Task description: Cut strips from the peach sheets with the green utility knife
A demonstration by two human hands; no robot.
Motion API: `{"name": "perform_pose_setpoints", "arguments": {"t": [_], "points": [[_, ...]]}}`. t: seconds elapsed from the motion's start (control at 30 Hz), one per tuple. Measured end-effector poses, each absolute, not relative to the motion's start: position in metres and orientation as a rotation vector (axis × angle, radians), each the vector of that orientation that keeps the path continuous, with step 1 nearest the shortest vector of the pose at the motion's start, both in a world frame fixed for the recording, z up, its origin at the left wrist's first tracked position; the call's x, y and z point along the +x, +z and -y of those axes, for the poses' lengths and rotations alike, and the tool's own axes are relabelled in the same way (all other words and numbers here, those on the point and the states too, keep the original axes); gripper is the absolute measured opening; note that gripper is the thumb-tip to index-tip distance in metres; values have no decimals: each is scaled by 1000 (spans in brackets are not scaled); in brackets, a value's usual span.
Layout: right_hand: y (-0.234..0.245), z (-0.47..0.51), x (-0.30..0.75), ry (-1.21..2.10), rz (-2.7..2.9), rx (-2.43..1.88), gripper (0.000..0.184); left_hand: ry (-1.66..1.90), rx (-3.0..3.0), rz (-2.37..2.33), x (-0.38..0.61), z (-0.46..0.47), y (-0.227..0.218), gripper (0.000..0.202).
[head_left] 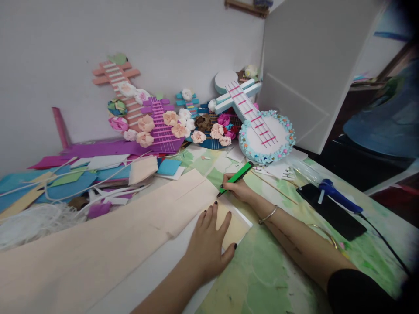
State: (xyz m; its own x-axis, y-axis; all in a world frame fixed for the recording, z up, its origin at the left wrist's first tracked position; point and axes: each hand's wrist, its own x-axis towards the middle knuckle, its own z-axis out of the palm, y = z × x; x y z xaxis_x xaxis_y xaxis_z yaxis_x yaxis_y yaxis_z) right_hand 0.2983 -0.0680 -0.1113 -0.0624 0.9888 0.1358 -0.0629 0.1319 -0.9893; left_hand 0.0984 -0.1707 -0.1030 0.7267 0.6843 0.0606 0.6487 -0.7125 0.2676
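My right hand (236, 188) grips a green marker (236, 178) with a black cap end, its tip down at the corner of a long peach paper sheet (131, 226). My left hand (209, 237) lies flat with fingers spread. Under its fingers is a small cream paper piece (234, 224) that sits over white paper (246, 220). The fingertips of the left hand are close to the marker tip and the edge of the peach sheet. A short line runs across the sheet's far end.
Paper-flower instruments, including a white and teal one (262, 135) and a purple one (160, 122), lean against the wall. Colored paper scraps (75, 176) and white cord (36, 222) lie left. A blue glue gun (338, 196) and a black phone (332, 213) lie right.
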Motion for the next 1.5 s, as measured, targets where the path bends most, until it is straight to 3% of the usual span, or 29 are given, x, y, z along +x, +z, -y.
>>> {"name": "perform_pose_setpoints", "arguments": {"t": [0.57,0.9,1.2,1.5], "points": [[-111,65,297,1156,1301,-1030,22,286,2804,-1102,97,172,-103,71],[-105,68,297,1156,1327,-1004,24,11,2786,-1207,91,193,-79,70],[-112,64,299,1156,1347,-1015,23,-180,2774,-1355,8,243,-83,69],[-109,70,302,1154,1378,-1023,22,266,2987,-1352,14,233,-92,53]]}}
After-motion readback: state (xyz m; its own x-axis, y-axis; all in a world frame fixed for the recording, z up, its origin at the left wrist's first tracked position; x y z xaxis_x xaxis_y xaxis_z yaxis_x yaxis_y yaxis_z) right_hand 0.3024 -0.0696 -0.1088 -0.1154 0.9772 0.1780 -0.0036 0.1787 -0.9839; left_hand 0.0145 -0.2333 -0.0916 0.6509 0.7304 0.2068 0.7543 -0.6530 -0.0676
